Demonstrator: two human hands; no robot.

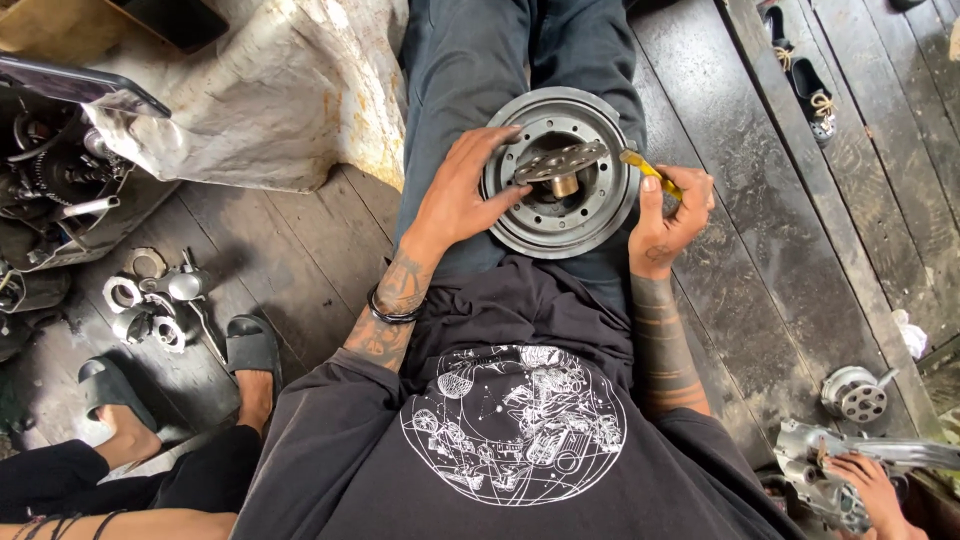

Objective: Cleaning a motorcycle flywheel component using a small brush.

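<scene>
Dark, worn floorboards (790, 200) fill most of the view, and the person sits on them with legs in dark trousers (500, 70) stretched ahead and a black shirt (480, 440) with a white round print nearest the camera. To the left a crumpled, stained pale sheet (270, 90) covers a bulky shape, beside an opened engine block (50, 190) with gears and wires showing. On the person's lap lies a round grey metal drum (560, 172) with a ring of holes in its face; a flat perforated plate (560, 162) on a brass-coloured hub sits tilted at its middle. The left hand (460, 195) is spread wide, palm on the drum's left rim and fingertips pressing the plate's left end. The right hand (675, 210) is closed round the yellow handle of a slim tool (645, 170), whose tip reaches the plate's right end at the drum's edge. At bottom right another person's hand (875, 490) rests on a silvery engine casing (840, 465), with a small round metal part (855, 392) just above it. At lower left a second person's feet wear black sandals (250, 348), near a scatter of small metal rings and bearings (150, 305). A pair of dark shoes (805, 70) with pale laces sits at top right
</scene>
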